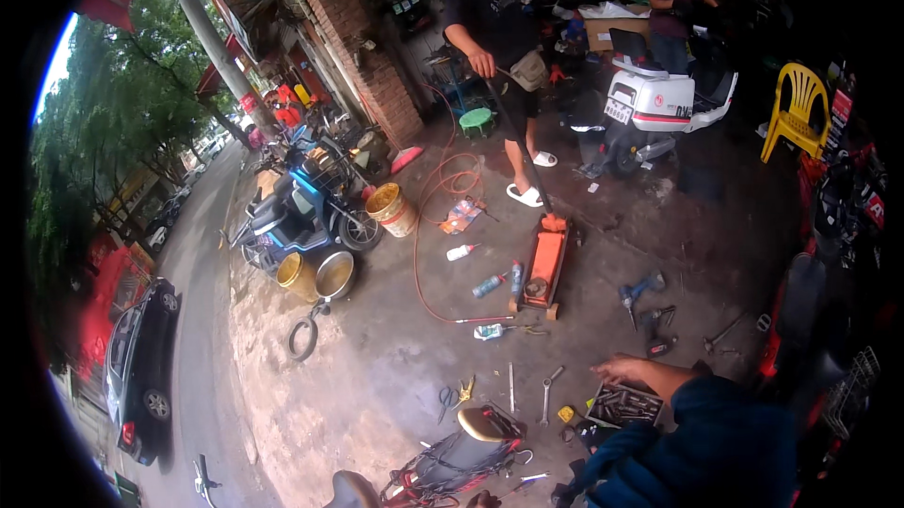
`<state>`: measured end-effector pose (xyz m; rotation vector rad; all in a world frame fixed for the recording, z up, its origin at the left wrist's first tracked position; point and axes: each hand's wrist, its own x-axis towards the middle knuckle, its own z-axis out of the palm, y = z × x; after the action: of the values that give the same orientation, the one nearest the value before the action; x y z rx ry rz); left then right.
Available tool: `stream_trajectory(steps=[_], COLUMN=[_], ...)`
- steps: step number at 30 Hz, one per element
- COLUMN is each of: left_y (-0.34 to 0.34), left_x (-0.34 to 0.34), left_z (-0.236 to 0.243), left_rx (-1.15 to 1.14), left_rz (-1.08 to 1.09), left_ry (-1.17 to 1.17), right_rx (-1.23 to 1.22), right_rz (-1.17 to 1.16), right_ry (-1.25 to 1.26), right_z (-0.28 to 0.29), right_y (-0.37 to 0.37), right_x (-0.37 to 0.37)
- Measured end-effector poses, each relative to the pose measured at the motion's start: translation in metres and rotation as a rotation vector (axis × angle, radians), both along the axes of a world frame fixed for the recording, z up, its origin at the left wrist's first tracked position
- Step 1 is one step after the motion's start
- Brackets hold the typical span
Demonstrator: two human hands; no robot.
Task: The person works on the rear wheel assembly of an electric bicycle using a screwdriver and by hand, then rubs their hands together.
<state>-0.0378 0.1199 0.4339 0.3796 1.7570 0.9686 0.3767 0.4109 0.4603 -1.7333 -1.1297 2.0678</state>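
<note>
My right arm in a dark blue sleeve reaches in from the lower right. My right hand is over the far edge of a tray of sockets; its fingers look stretched out, and I see nothing held in them. Only a small dark part of my left hand shows at the lower edge beside a scooter, its fingers hidden. On the floor left of the tray lie a yellow tape measure, a combination wrench, a thin metal bar, yellow-handled pliers and dark scissors.
Ahead stands an orange floor jack, its handle held by a person. A blue power drill lies right of it, spray cans left. A red hose crosses the floor. Further off are a white scooter and yellow chair.
</note>
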Motion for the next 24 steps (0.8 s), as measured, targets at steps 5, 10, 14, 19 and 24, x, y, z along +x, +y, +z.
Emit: stream_trajectory(steps=[5, 10, 14, 19, 24], left_y=[0.074, 0.142, 0.188, 0.249, 0.243], left_x=[-0.009, -0.020, -0.016, 0.037, 0.058], left_z=[0.063, 0.201, 0.291, 0.333, 0.310], left_rx=[0.316, 0.850, 1.143, 1.159, 1.144], left_rz=[0.292, 0.357, 0.342, 0.129, 0.143], left_ry=[-0.239, -0.499, -0.576, -0.901, -0.951], right_rx=[0.344, 1.073, 1.050, 1.272, 1.349], right_rz=[-0.425, -0.438, -0.158, 0.021, 0.006], right_ry=[0.644, 1.162, 1.178, 0.781, 0.879], right_z=[0.181, 0.392, 0.425, 0.435, 0.441], right_y=[0.096, 0.108, 0.097, 0.049, 0.027], right_x=[0.007, 0.010, -0.053, -0.094, -0.137])
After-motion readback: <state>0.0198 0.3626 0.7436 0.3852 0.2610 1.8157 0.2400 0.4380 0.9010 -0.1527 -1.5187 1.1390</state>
